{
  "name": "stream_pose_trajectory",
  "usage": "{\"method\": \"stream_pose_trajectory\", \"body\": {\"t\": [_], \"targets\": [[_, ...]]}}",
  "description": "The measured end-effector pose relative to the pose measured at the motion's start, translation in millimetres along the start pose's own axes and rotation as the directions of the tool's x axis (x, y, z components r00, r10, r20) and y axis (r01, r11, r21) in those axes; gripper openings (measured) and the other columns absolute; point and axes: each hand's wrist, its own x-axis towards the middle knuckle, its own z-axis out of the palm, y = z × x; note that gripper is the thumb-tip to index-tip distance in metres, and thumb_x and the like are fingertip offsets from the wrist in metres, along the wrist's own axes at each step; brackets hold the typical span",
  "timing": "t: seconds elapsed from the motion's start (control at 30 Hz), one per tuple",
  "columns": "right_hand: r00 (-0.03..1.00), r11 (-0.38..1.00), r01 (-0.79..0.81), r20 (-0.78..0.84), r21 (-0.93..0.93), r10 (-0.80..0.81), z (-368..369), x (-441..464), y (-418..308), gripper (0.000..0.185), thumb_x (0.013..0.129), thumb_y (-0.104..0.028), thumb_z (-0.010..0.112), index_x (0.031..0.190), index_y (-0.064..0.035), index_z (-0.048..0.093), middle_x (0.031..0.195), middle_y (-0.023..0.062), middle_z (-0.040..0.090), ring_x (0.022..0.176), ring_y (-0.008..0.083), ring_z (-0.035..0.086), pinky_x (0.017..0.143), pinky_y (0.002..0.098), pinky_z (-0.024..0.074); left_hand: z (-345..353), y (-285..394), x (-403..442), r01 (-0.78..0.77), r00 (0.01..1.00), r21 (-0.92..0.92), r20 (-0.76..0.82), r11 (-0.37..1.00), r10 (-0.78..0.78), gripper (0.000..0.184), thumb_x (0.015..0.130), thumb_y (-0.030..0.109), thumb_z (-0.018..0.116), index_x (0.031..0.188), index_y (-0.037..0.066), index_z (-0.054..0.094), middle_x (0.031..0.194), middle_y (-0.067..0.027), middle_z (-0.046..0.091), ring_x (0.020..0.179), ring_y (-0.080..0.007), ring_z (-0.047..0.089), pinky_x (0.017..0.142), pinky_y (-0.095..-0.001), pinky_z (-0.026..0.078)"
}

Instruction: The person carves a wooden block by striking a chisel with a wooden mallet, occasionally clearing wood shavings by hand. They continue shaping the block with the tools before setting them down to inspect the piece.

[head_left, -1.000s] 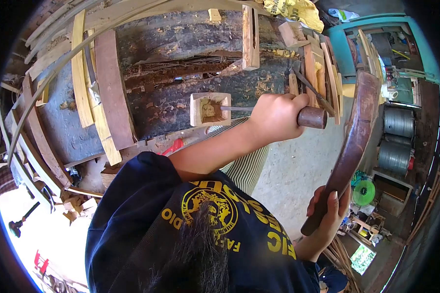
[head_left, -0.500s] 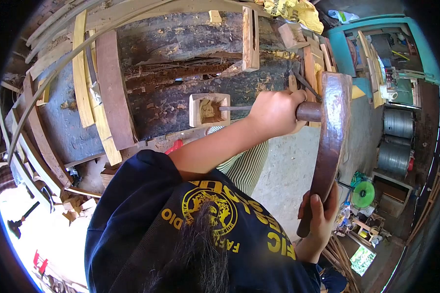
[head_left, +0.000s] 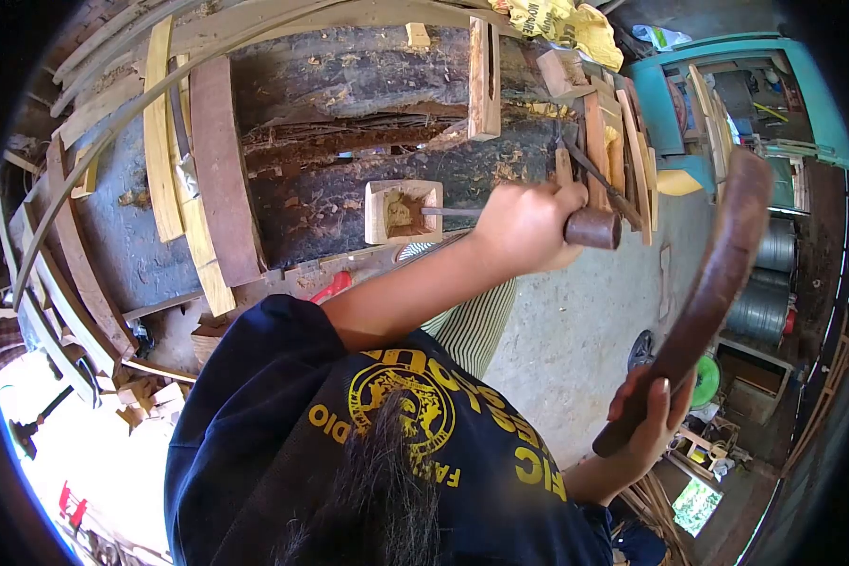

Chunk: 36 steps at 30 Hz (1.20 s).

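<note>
My left hand [head_left: 528, 226] is wrapped around the dark wooden handle of a chisel [head_left: 594, 229], whose handle end sticks out past the fist. The chisel's metal blade runs left into the hollow of a small pale wooden block [head_left: 375, 215], with wood chips in the hollow. In my right hand [head_left: 656, 420] is the lower end of a dark, curved wooden mallet [head_left: 712, 269]. The mallet stands to the right of the chisel's handle end, apart from it. My fingers hide part of each handle.
The block rests on a dark, rough timber workbench [head_left: 321, 203] strewn with chips. A brown plank [head_left: 224, 170] lies across its left part, and a slotted wooden piece [head_left: 484, 80] lies farther back. Several tools and offcuts [head_left: 599, 141] lie at the right end.
My right hand has swung the mallet right, from against the chisel's handle end to well clear of it. The chisel handle has dropped slightly, while the block stays in place.
</note>
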Motion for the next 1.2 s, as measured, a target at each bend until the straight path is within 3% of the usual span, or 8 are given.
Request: {"method": "stream_pose_trajectory", "body": {"t": [0.1, 0.33, 0.53, 0.6, 0.67, 0.87, 0.97, 1.2], "targets": [[0.994, 0.999, 0.004, -0.108, 0.046, 0.001, 1, 1, -5, 0.047, 0.091, -0.027, 0.056, 0.126, -0.0004, 0.039, 0.067, 0.0112, 0.053, 0.041, 0.0128, 0.047, 0.036, 0.0227, 0.0372, 0, 5, -7, -0.122, 0.992, -0.064, -0.050, 0.990, 0.119, 0.026, 0.068, 0.026, 0.067, 0.085, 0.009, 0.058, 0.066, -0.0118, 0.063, 0.059, -0.0302, 0.064, 0.054, -0.0400, 0.053], [0.998, 0.998, -0.067, 0.004, 0.021, 0.067, -7, -5, 0, 0.049, 0.089, -0.029, 0.058, 0.124, 0.0013, 0.039, 0.067, 0.0122, 0.054, 0.041, 0.0137, 0.049, 0.036, 0.0232, 0.0387, 3, 2, -5, -0.054, 0.998, -0.045, 0.021, 0.998, 0.055, 0.026, 0.067, 0.027, 0.067, 0.084, 0.009, 0.058, 0.067, -0.0127, 0.063, 0.061, -0.0308, 0.065, 0.056, -0.0408, 0.053], [0.952, 0.954, 0.241, -0.234, 0.176, -0.197, 16, -3, -9, 0.055, 0.087, -0.035, 0.058, 0.120, 0.0040, 0.037, 0.060, 0.0134, 0.052, 0.043, 0.0147, 0.049, 0.038, 0.0239, 0.0406, -1, 3, -1, 0.006, 0.999, -0.097, 0.040, 0.995, -0.002, 0.025, 0.067, 0.027, 0.067, 0.082, 0.009, 0.059, 0.069, -0.0143, 0.065, 0.063, -0.0323, 0.065, 0.059, -0.0424, 0.054], [0.996, 0.995, 0.036, -0.077, -0.094, -0.044, -9, -4, 19, 0.055, 0.088, -0.030, 0.059, 0.125, 0.0034, 0.036, 0.065, 0.0111, 0.053, 0.045, 0.0132, 0.048, 0.040, 0.0235, 0.0398, -1, 3, -1, 0.032, 0.998, -0.070, 0.059, 0.997, -0.028, 0.025, 0.067, 0.027, 0.067, 0.082, 0.009, 0.059, 0.069, -0.0142, 0.065, 0.064, -0.0322, 0.065, 0.059, -0.0421, 0.054], [0.965, 0.981, -0.179, 0.182, -0.074, 0.190, 6, -8, 15, 0.044, 0.089, -0.019, 0.059, 0.123, 0.0008, 0.040, 0.074, 0.0073, 0.055, 0.049, 0.0114, 0.049, 0.042, 0.0239, 0.0406, -5, 3, 0, 0.029, 0.997, -0.067, 0.070, 0.997, -0.024, 0.025, 0.067, 0.026, 0.067, 0.083, 0.009, 0.059, 0.069, -0.0140, 0.065, 0.064, -0.0322, 0.065, 0.059, -0.0421, 0.054], [0.990, 0.990, -0.133, 0.050, 0.042, 0.130, -3, -10, 12, 0.046, 0.087, -0.022, 0.061, 0.123, -0.0003, 0.041, 0.071, 0.0101, 0.054, 0.047, 0.0128, 0.050, 0.039, 0.0235, 0.0402, -3, 3, -2, -0.004, 1.000, -0.039, 0.024, 0.999, 0.004, 0.025, 0.066, 0.024, 0.068, 0.084, 0.009, 0.059, 0.068, -0.0136, 0.064, 0.061, -0.0323, 0.065, 0.057, -0.0421, 0.054], [0.986, 0.998, 0.005, -0.168, 0.055, 0.004, -2, -11, 8, 0.052, 0.089, -0.028, 0.059, 0.127, 0.0001, 0.038, 0.069, 0.0114, 0.054, 0.043, 0.0133, 0.049, 0.036, 0.0234, 0.0389, -4, 9, -2, -0.032, 0.999, -0.059, -0.006, 0.998, 0.032, 0.024, 0.066, 0.023, 0.067, 0.084, 0.009, 0.059, 0.067, -0.0137, 0.064, 0.060, -0.0323, 0.065, 0.056, -0.0420, 0.053], [0.997, 1.000, -0.019, -0.071, 0.014, 0.020, 3, -6, 5, 0.053, 0.089, -0.030, 0.060, 0.126, 0.0007, 0.039, 0.066, 0.0102, 0.053, 0.043, 0.0123, 0.048, 0.036, 0.0231, 0.0381, -9, 4, 3, 0.024, 1.000, -0.052, -0.006, 0.998, -0.024, 0.025, 0.066, 0.023, 0.067, 0.084, 0.009, 0.059, 0.068, -0.0134, 0.064, 0.061, -0.0327, 0.065, 0.057, -0.0423, 0.053]]}}
